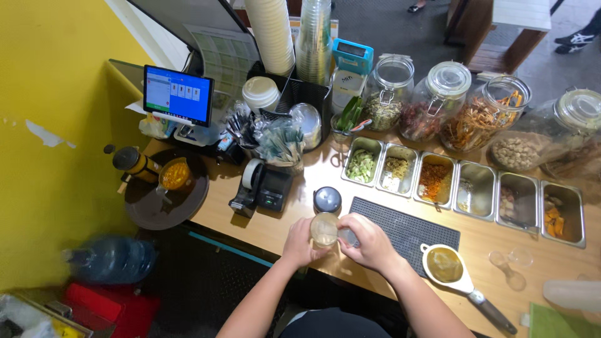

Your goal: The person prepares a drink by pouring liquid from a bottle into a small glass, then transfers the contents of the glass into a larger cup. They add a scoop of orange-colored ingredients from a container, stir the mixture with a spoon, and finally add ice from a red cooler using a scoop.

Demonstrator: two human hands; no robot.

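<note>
Both hands on a small cup at the near tabletop edge.
Left hand (299, 243) grips the clear cup (324, 229) of pale liquid; right hand (369, 241) closes fingers on its right side, over the black mat (407, 226). White saucepan (446, 265) sits just right.

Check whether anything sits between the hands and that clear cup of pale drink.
Nothing visible does. The left hand is wrapped around the clear cup and the right hand touches its rim side. The round dark lid sits just behind, not between.
</note>
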